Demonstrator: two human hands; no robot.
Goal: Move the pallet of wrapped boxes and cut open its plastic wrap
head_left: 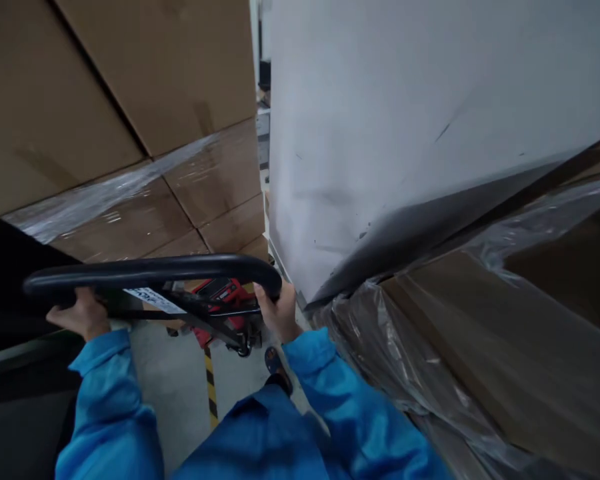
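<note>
Black handle (150,270) of a red pallet truck (243,293) sits in front of the person's waist, right hand (283,317) with fingers curled tight round its right bend, left hand (85,315) up against the bar's left part, fingers mostly hidden so I can't tell how closed. Stacked cartons (140,220), partly film-wrapped, block the way just beyond; a big white panel (405,120) and plastic-wrapped cartons (445,307) crowd the right side, striped tape (211,383) on the floor (175,387) below.
</note>
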